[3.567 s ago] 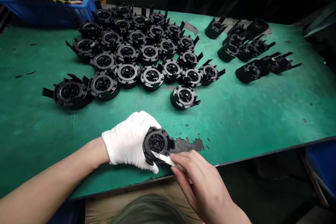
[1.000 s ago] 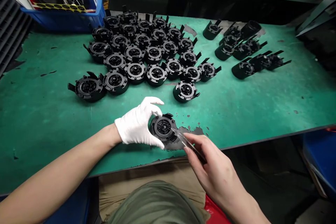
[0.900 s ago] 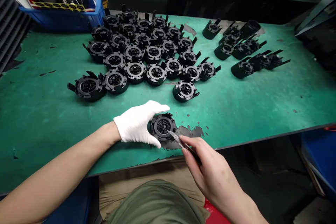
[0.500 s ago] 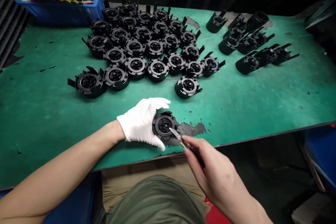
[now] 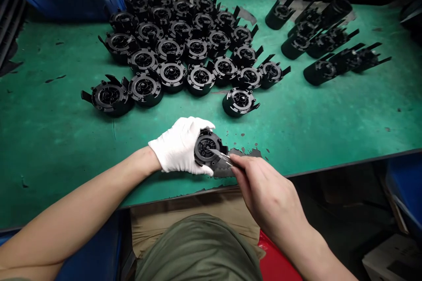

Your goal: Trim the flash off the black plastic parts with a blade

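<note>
Near the front edge of the bench point(image 5: 62, 114), a round black part point(image 5: 205, 145) is gripped around its side by the gloved left hand point(image 5: 180, 145), presumably to be steadied against the bladed tool point(image 5: 221, 155) pinched in the right hand point(image 5: 271, 184).

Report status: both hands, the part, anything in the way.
Gloved left hand around black part. Right hand holding knife, tip at the part's face; contact unclear. Nothing seen blocking the knife; other parts stand beyond.

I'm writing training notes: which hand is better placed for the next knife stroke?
Likely the right hand: it holds the knife, tip near the middle of the black part, while the left hand wraps around that part's side.
</note>
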A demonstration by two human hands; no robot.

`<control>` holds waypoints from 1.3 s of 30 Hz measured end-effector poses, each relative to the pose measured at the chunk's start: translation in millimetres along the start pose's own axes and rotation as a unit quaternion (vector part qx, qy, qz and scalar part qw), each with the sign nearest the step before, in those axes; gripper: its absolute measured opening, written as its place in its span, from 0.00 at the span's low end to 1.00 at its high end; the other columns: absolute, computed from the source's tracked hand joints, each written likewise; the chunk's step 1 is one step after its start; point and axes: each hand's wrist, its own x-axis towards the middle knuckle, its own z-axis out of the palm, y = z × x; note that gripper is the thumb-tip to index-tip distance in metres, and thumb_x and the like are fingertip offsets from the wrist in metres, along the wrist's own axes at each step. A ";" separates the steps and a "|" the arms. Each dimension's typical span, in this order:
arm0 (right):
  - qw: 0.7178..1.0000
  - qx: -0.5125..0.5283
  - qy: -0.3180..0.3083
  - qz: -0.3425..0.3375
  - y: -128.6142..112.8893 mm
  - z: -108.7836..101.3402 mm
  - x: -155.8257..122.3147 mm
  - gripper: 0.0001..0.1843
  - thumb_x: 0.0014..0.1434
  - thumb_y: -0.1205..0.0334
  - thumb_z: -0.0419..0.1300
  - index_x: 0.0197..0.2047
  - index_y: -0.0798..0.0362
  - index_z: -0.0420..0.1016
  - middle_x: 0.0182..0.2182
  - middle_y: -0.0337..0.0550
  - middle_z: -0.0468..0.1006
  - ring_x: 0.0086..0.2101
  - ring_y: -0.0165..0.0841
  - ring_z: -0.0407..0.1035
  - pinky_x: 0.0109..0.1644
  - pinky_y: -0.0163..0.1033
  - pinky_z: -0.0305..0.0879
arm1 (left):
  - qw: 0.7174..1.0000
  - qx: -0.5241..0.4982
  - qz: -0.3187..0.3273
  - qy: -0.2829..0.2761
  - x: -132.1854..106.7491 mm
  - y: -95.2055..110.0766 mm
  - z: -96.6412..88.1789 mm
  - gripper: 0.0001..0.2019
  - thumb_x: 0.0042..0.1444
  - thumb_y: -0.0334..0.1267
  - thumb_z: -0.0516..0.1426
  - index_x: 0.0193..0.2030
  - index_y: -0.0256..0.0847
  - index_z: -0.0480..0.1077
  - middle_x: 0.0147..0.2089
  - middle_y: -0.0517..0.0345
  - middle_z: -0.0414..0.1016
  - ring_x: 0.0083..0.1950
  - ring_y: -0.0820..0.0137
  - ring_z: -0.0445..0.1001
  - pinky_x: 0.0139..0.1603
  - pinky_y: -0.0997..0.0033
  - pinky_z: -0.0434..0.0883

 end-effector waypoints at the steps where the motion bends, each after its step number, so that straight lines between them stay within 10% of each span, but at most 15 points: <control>1: 1.000 -0.003 0.003 0.000 -0.8 1.8 0.7 0.11 0.77 0.67 0.61 0.60 0.54 0.72 0.47 0.50 0.86 0.45 0.39 0.82 0.45 0.42 0.76 | 1.000 0.007 0.001 -0.003 0.8 0.6 -0.7 0.53 0.37 0.68 0.76 0.64 0.41 0.67 0.59 0.42 0.79 0.58 0.44 0.81 0.63 0.45 0.75; 30: 0.999 -0.050 0.000 -0.019 -19.6 11.8 3.0 0.04 0.76 0.70 0.60 0.52 0.55 0.71 0.39 0.49 0.82 0.38 0.39 0.77 0.40 0.43 0.70 | 0.999 0.034 0.012 -0.010 4.1 2.1 0.6 0.50 0.37 0.76 0.72 0.57 0.40 0.71 0.54 0.41 0.79 0.53 0.45 0.81 0.57 0.45 0.77; 39: 0.997 -0.033 -0.013 -0.065 20.6 -9.9 20.1 0.09 0.76 0.68 0.61 0.57 0.56 0.73 0.43 0.49 0.83 0.41 0.39 0.77 0.44 0.43 0.71 | 0.998 -0.014 0.033 -0.050 7.8 0.5 -10.6 0.47 0.44 0.64 0.76 0.65 0.39 0.72 0.60 0.43 0.83 0.60 0.44 0.83 0.65 0.47 0.76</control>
